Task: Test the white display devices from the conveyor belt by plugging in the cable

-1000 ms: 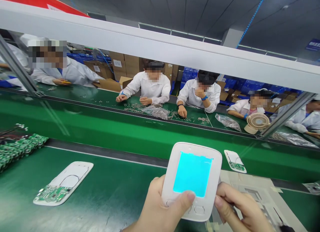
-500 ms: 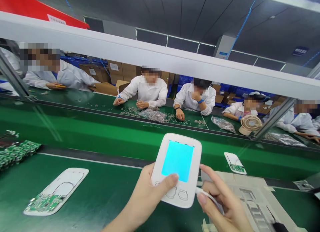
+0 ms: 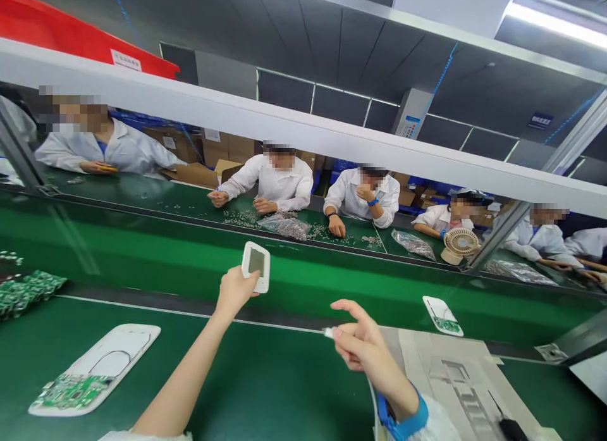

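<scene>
Pale-edged green table (image 3: 279,384) leaves room between hands (image 3: 234,292) (image 3: 363,349) holding device (image 3: 257,264) and plug (image 3: 328,333)

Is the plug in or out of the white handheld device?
Out: the right hand pinches the white cable plug, apart from the handheld device in the left hand.

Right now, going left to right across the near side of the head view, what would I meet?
Green circuit boards → left white panel → handheld device → plug → right hand → right white panel → black-handled tool.
</scene>
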Demonstrator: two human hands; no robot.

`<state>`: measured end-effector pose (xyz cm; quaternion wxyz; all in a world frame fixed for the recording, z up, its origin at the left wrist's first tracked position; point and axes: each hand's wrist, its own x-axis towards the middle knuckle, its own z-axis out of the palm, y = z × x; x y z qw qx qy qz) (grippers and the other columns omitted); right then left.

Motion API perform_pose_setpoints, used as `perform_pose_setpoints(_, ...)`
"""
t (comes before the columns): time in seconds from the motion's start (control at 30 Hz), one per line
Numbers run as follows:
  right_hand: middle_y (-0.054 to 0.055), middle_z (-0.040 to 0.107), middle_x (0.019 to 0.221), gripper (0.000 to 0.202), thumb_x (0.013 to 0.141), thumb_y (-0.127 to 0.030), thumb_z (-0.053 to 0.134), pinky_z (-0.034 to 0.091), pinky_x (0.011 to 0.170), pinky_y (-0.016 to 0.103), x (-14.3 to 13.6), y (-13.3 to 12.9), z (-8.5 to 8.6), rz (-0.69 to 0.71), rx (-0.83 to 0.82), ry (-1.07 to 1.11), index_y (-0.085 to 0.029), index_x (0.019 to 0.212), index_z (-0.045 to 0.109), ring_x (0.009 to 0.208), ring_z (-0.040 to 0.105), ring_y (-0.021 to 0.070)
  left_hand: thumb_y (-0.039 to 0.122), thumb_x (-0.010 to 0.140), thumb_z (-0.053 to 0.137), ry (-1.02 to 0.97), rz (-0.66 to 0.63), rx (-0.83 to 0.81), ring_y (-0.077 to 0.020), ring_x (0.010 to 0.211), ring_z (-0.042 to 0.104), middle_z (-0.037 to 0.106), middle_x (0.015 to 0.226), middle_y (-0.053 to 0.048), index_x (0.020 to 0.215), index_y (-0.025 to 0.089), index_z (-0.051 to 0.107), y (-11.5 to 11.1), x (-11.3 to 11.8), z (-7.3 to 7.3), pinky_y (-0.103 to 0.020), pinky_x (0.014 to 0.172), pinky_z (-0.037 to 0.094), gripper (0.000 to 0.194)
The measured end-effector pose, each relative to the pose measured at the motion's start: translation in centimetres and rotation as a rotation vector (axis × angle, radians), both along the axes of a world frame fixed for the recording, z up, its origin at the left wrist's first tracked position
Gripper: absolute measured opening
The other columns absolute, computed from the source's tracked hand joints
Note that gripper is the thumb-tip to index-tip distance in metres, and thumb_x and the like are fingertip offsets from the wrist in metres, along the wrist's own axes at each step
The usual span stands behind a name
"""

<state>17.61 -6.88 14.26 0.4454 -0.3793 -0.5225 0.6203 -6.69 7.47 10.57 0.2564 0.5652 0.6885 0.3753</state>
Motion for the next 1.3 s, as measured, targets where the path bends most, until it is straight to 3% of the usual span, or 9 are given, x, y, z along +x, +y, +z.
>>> perform_pose_setpoints(0.17, -0.006, 0.050, 0.050, 0.032, 0.070, -0.022, 0.067, 0.012, 0.034, 0.018, -3.1, 2.9, -6.1, 0.617, -0.316, 0.063, -0.016, 0.099, 0.054, 0.036, 0.024, 0.0019, 0.016, 0.087, 0.021, 0.604, 0.033, 0.129, -0.0354, 0.087, 0.059, 0.061, 0.085, -0.022, 0.109, -0.004, 0.044, 0.1, 3.0, -3.0, -0.045, 0.070, 0.047, 0.038)
perform_pose_setpoints(0.33, -0.002, 0.055, 0.049, 0.028, 0.064, -0.021, 0.072, 0.017, 0.034, 0.017, -4.6, 4.9, -13.2, 1.013, -0.556, 0.116, -0.010, 0.085, 0.056, 0.033, 0.028, 0.0007, 0.011, 0.085, 0.027, 0.684, -0.102, 0.080, -0.0359, 0.075, 0.062, 0.061, 0.071, -0.021, 0.118, -0.001, 0.037, 1.7, 9.5, -6.1, -0.048, 0.065, 0.046, 0.037)
perform_pose_setpoints(0.53, 0.002, 0.061, 0.053, 0.031, 0.061, -0.021, 0.075, 0.023, 0.036, 0.018, -3.5, 5.5, -13.8, 1.194, -0.572, 0.089, -0.009, 0.083, 0.056, 0.035, 0.039, 0.0042, 0.049, 0.083, 0.037, 0.685, -0.273, 0.053, -0.0399, 0.080, 0.059, 0.059, 0.080, -0.026, 0.113, -0.001, 0.043, 2.4, 12.1, -7.5, -0.050, 0.067, 0.042, 0.058)
perform_pose_setpoints(0.77, 0.003, 0.062, 0.053, 0.028, 0.062, -0.021, 0.073, 0.023, 0.033, 0.019, -3.4, 5.5, -14.8, 1.128, -0.536, 0.151, -0.008, 0.081, 0.056, 0.033, 0.041, 0.0056, 0.040, 0.084, 0.038, 0.632, -0.325, 0.158, -0.0353, 0.079, 0.058, 0.059, 0.076, -0.024, 0.086, 0.000, 0.057, 0.9, 11.0, -7.9, -0.043, 0.067, 0.042, 0.044)
perform_pose_setpoints(0.9, 0.002, 0.061, 0.050, 0.025, 0.062, -0.020, 0.072, 0.021, 0.030, 0.019, -3.7, 4.9, -15.2, 1.054, -0.523, 0.166, -0.007, 0.077, 0.058, 0.029, 0.039, 0.0054, 0.030, 0.086, 0.031, 0.607, -0.246, 0.233, -0.0239, 0.082, 0.059, 0.061, 0.076, -0.012, 0.079, 0.009, 0.060, -1.9, 6.9, -7.4, -0.031, 0.074, 0.044, 0.036)
perform_pose_setpoints(1.0, 0.002, 0.062, 0.048, 0.025, 0.061, -0.021, 0.073, 0.020, 0.029, 0.018, -3.9, 4.6, -15.4, 0.999, -0.528, 0.176, -0.007, 0.074, 0.058, 0.026, 0.037, 0.0044, 0.029, 0.087, 0.021, 0.639, -0.093, 0.239, -0.0216, 0.087, 0.058, 0.061, 0.074, -0.009, 0.077, 0.012, 0.061, -5.1, 0.6, -6.5, -0.031, 0.085, 0.040, 0.044)
perform_pose_setpoints(1.07, 0.003, 0.062, 0.047, 0.026, 0.060, -0.023, 0.074, 0.020, 0.028, 0.018, -4.1, 4.5, -15.6, 0.987, -0.522, 0.172, -0.007, 0.073, 0.058, 0.025, 0.036, 0.0041, 0.028, 0.087, 0.021, 0.661, 0.028, 0.240, -0.0239, 0.098, 0.054, 0.063, 0.090, -0.010, 0.094, 0.011, 0.059, -7.6, -4.7, -6.2, -0.035, 0.092, 0.036, 0.042)
perform_pose_setpoints(1.2, 0.003, 0.062, 0.046, 0.026, 0.060, -0.024, 0.074, 0.020, 0.028, 0.017, -4.2, 4.4, -15.6, 0.997, -0.521, 0.157, -0.008, 0.072, 0.057, 0.024, 0.034, 0.0034, 0.034, 0.082, 0.036, 0.714, 0.170, 0.199, -0.0306, 0.125, 0.028, 0.044, 0.130, -0.013, 0.118, 0.011, 0.047, -12.5, -14.0, -8.1, -0.047, 0.103, 0.017, 0.044)
perform_pose_setpoints(1.3, 0.002, 0.061, 0.046, 0.027, 0.061, -0.025, 0.074, 0.019, 0.028, 0.017, -4.2, 4.3, -15.5, 1.006, -0.525, 0.155, -0.008, 0.072, 0.056, 0.024, 0.033, 0.0027, 0.043, 0.082, 0.035, 0.751, 0.053, 0.042, -0.0303, 0.130, 0.018, 0.035, 0.137, -0.011, 0.129, 0.012, 0.037, -15.5, -16.4, -10.2, -0.051, 0.103, 0.007, 0.056)
